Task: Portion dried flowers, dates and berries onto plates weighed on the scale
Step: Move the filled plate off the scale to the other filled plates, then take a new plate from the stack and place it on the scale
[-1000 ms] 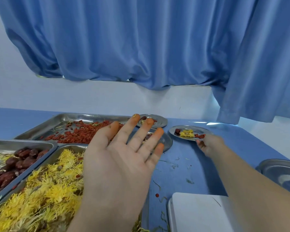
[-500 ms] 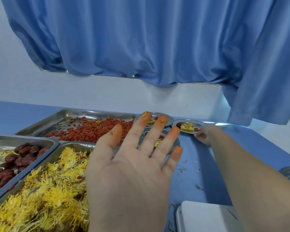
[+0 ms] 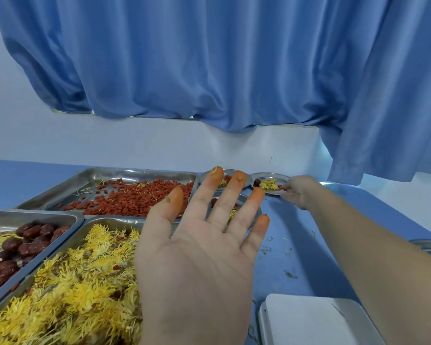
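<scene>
Blue worktop [image 3: 316, 247]: right hand [image 3: 299, 192] fingers pinch near rim of filled plate [image 3: 271, 186], light, slippery, best kept level; left hand [image 3: 199, 255] splayed, empty.

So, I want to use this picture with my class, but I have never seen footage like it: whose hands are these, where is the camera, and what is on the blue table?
There is no machine here. The camera is worn on a person's head and looks forward and down, so the arms reach in from below.

The left hand is open, palm showing, holding nothing, its fingertips stained orange. The right hand reaches far out and grips the edge of a small plate holding yellow flowers, a date and some red berries.

On the blue table stand three metal trays: red berries, dark dates and dried yellow flowers. Two more small plates sit behind the left hand. The white slab at the bottom is probably the scale.
</scene>
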{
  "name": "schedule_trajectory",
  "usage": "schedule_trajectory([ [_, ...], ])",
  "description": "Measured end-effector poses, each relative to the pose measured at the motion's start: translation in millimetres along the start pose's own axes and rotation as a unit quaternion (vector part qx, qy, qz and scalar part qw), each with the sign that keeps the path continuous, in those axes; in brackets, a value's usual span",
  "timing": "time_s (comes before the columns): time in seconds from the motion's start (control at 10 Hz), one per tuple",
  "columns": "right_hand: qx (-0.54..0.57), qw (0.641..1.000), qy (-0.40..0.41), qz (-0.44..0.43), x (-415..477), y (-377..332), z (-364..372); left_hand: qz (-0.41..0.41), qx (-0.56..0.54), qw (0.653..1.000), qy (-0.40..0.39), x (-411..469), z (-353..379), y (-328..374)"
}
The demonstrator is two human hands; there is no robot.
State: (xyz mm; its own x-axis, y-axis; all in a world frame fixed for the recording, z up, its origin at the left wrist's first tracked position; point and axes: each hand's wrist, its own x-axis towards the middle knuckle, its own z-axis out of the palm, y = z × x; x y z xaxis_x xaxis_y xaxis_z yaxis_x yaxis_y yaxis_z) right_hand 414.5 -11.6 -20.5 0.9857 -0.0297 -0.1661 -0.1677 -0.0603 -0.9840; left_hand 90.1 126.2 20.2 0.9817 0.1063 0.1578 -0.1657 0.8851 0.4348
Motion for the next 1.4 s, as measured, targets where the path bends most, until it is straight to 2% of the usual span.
schedule_trajectory([
  [0.2,0.088,0.993,-0.075,-0.013,-94.4,-47.1,-18.3,-0.016,0.032,0.999,0.014,-10.6,14.1,-10.8],
  [0.3,0.101,0.989,-0.089,-0.063,-151.2,-47.5,-43.3,-0.035,0.131,0.991,0.024,-18.5,21.1,-18.6],
  [0.4,0.058,0.985,-0.096,-0.131,-207.6,-36.4,-79.7,-0.055,0.235,0.970,0.016,-23.6,27.2,-24.3],
  [0.5,-0.021,0.974,-0.071,-0.212,-253.9,-15.0,-120.1,-0.063,0.355,0.933,0.004,-25.6,26.5,-29.3],
  [0.6,-0.081,0.962,-0.008,-0.262,-283.3,17.3,-155.6,-0.076,0.448,0.891,0.005,-23.6,25.9,-36.7],
  [0.7,-0.229,0.923,0.071,-0.302,-294.5,50.0,-182.8,-0.085,0.505,0.859,0.019,-20.1,23.9,-44.3],
  [0.8,-0.444,0.835,0.081,-0.315,-298.0,63.5,-201.2,-0.094,0.521,0.848,0.017,-19.3,21.7,-49.6],
  [0.9,-0.551,0.782,0.037,-0.289,-301.0,70.0,-208.2,-0.087,0.544,0.835,-0.003,-19.8,16.6,-53.2],
  [1.0,-0.575,0.761,0.051,-0.297,-303.4,74.4,-205.5,-0.076,0.565,0.822,-0.013,-18.4,11.6,-55.6],
  [1.2,-0.528,0.793,0.103,-0.285,-305.1,71.2,-202.0,-0.042,0.586,0.809,-0.024,-22.6,10.9,-58.7],
  [1.3,-0.491,0.814,0.100,-0.292,-305.8,68.8,-203.2,-0.023,0.564,0.826,-0.002,-31.3,17.7,-54.2],
  [1.4,-0.509,0.795,0.112,-0.311,-306.7,66.8,-205.8,-0.003,0.527,0.849,0.029,-43.6,22.4,-48.5],
])
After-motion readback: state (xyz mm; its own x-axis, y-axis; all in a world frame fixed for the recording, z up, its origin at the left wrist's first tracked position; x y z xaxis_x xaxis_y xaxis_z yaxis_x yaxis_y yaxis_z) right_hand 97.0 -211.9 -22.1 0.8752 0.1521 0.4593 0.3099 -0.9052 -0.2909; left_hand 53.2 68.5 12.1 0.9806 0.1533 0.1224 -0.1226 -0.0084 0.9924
